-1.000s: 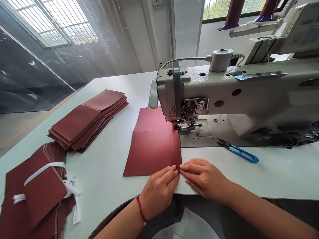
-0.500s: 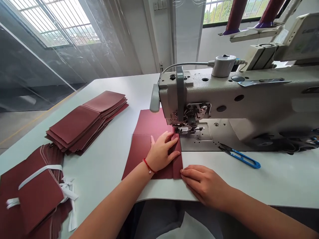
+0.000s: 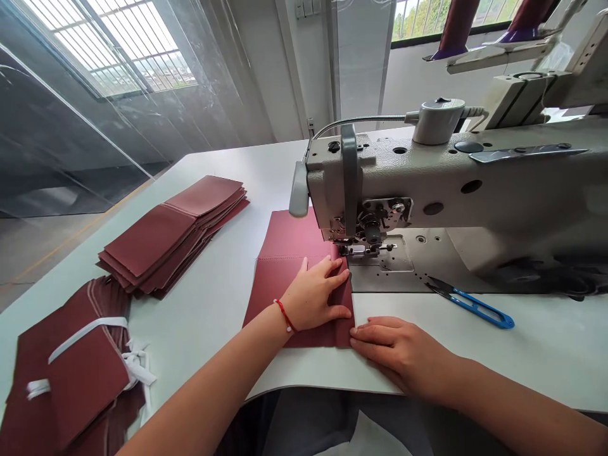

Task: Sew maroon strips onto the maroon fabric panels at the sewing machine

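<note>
A maroon leather-like panel [image 3: 275, 285] lies flat on the white table, with a stitched line across it and a folded strip along its right side. Its far right part sits at the presser foot [image 3: 363, 250] of a sewing machine [image 3: 399, 180]. My left hand [image 3: 313, 294] rests on the panel with fingers spread, fingertips on the folded strip just in front of the foot. At the near right corner, my right hand [image 3: 399, 351] has its fingers pressed together on the panel's edge. The needle tip is hard to make out.
Blue-handled thread snips [image 3: 475, 304] lie to the right, partly over the machine bed. On the left are a stack of maroon panels [image 3: 175, 234] and a bundle of maroon pieces [image 3: 85, 373] tied with white strips. Thread cones [image 3: 456, 28] stand behind the machine.
The head view has shifted slightly, so the machine appears farther right. My left thumb is a little nearer the panel's front edge. My right hand keeps its place at the corner.
</note>
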A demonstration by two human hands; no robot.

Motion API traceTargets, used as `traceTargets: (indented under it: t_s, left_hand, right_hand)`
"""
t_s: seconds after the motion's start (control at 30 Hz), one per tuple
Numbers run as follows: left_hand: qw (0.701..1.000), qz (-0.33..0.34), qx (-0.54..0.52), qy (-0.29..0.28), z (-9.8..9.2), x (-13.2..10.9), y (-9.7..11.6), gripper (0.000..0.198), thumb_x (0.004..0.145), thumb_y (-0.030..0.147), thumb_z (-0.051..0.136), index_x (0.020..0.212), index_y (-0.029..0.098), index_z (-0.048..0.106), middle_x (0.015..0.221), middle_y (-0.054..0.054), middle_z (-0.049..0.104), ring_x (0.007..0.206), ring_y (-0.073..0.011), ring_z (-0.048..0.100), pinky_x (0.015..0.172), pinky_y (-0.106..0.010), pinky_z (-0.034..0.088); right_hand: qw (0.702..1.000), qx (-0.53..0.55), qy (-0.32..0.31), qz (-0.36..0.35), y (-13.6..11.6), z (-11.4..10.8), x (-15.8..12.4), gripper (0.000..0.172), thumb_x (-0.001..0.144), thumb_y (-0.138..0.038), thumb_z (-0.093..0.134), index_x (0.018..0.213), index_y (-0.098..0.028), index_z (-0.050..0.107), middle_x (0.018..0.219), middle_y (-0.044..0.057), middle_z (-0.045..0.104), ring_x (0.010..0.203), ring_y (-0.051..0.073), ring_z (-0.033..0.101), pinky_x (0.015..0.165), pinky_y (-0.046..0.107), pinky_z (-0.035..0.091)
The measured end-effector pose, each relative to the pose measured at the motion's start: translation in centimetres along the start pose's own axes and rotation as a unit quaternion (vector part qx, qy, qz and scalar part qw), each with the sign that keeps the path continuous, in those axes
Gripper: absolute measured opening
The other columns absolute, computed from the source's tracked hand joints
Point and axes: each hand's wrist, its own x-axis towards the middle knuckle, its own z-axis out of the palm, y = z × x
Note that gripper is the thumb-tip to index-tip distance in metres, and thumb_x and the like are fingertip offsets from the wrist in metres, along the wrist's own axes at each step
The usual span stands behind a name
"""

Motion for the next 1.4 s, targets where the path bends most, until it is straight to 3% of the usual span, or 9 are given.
traceTargets:
  t_s: [0.1, 0.27, 0.43, 0.9, 1.03, 1.2, 1.4]
  left_hand:
    - [0.999, -0.018, -0.037, -0.005, 0.7, -1.2, 0.3, 0.082, 0.075, 0.057, 0.072, 0.143, 0.020, 0.042, 0.151, -0.017, 0.038, 0.138, -0.0430, 0.033, 0.101, -0.081, 0.020]
    - [0.995, -0.036, -0.081, 0.034, 1.7, -2.1, 0.4, 0.078, 0.076, 0.059, 0.069, 0.140, 0.022, 0.047, 0.147, -0.016, 0.044, 0.134, -0.0410, 0.041, 0.105, -0.079, 0.008]
    - [0.993, -0.028, -0.100, 0.050, 1.7, -1.5, -0.3, 0.076, 0.074, 0.060, 0.071, 0.138, 0.024, 0.049, 0.146, -0.016, 0.046, 0.131, -0.0383, 0.045, 0.107, -0.078, 0.005]
    - [0.991, -0.037, -0.115, 0.064, 1.2, 1.1, -2.7, 0.081, 0.070, 0.060, 0.074, 0.135, 0.019, 0.048, 0.145, -0.018, 0.044, 0.131, -0.0372, 0.043, 0.109, -0.076, 0.011]
    - [0.991, -0.047, -0.109, 0.063, 1.1, 2.1, -3.4, 0.080, 0.070, 0.058, 0.074, 0.134, 0.017, 0.048, 0.138, -0.018, 0.049, 0.124, -0.0368, 0.049, 0.110, -0.074, 0.012]
    - [0.992, -0.053, -0.096, 0.069, 0.8, 3.4, -4.1, 0.071, 0.070, 0.057, 0.075, 0.126, 0.018, 0.054, 0.121, -0.014, 0.059, 0.109, -0.0340, 0.057, 0.107, -0.072, 0.022]
    - [0.991, -0.036, -0.098, 0.090, 0.5, 4.6, -5.2, 0.059, 0.071, 0.050, 0.077, 0.119, 0.021, 0.058, 0.121, -0.011, 0.059, 0.113, -0.0330, 0.054, 0.103, -0.060, 0.036]
  right_hand:
    - [1.000, -0.020, -0.002, -0.006, -0.2, 0.3, -0.2, 0.032, 0.099, -0.013, 0.042, 0.126, -0.013, 0.059, 0.118, 0.011, 0.067, 0.102, 0.020, 0.064, 0.099, 0.038, 0.050]
    - [0.999, -0.041, -0.019, 0.006, -0.4, 0.8, -0.6, 0.033, 0.097, -0.018, 0.051, 0.130, -0.015, 0.056, 0.124, 0.008, 0.064, 0.111, 0.020, 0.060, 0.107, 0.042, 0.043]
    - [0.998, -0.059, -0.028, -0.007, 0.2, 0.7, -0.3, 0.032, 0.097, -0.016, 0.048, 0.128, -0.013, 0.058, 0.124, 0.010, 0.064, 0.112, 0.021, 0.060, 0.109, 0.044, 0.041]
    - [0.995, -0.095, -0.012, 0.001, 2.3, 0.6, 1.5, 0.033, 0.096, -0.009, 0.042, 0.122, -0.010, 0.062, 0.122, 0.012, 0.065, 0.110, 0.024, 0.061, 0.102, 0.046, 0.048]
    - [0.994, -0.105, 0.012, 0.011, 3.0, 0.5, 2.2, 0.032, 0.096, -0.008, 0.043, 0.120, -0.011, 0.063, 0.118, 0.011, 0.067, 0.109, 0.023, 0.063, 0.102, 0.044, 0.049]
    - [0.995, -0.100, 0.008, 0.025, 4.1, 0.1, 3.1, 0.031, 0.095, -0.009, 0.044, 0.117, -0.014, 0.065, 0.116, 0.009, 0.068, 0.105, 0.020, 0.065, 0.101, 0.043, 0.050]
    - [0.994, -0.105, 0.005, 0.036, 5.5, -0.1, 4.0, 0.028, 0.096, -0.012, 0.046, 0.115, -0.016, 0.065, 0.115, 0.008, 0.068, 0.103, 0.020, 0.065, 0.102, 0.043, 0.049]
